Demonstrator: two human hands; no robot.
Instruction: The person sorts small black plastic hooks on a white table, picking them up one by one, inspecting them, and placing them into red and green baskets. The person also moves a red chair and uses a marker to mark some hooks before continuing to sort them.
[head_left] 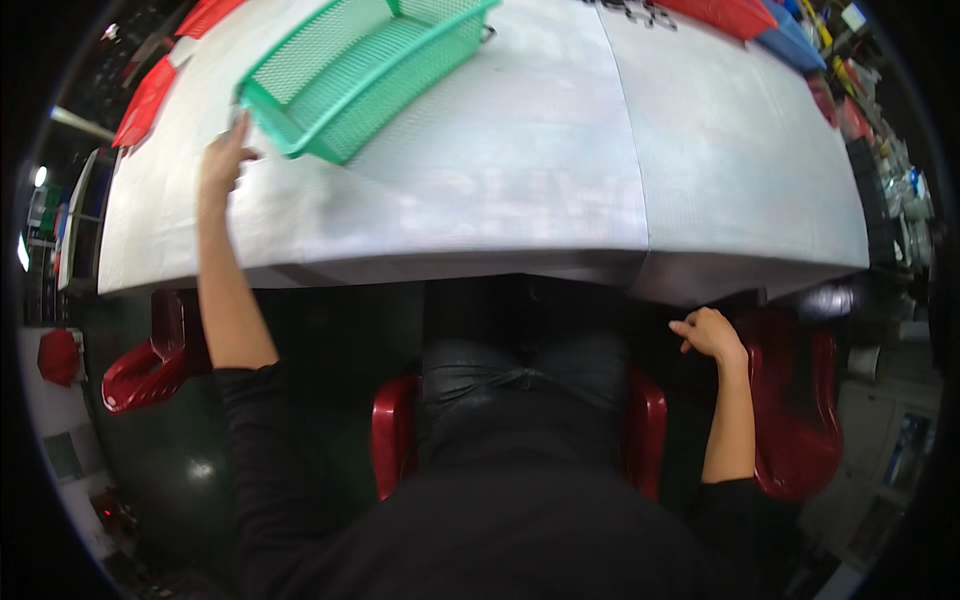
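Currently, green mesh basket (405, 95) on far left part of white counter (530, 150). Left hand (226, 162) at basket's near-left corner, fingers stretched toward it; cannot tell whether grip has hold of rim. Right hand (710, 334) well apart, off counter's near edge, grip half-open, fingers loosely curled, nothing seen in it.

On my feed, dark-red plastic armchairs (797, 462) stand on dark green floor (335, 360), nearer than the white counter (740, 165).
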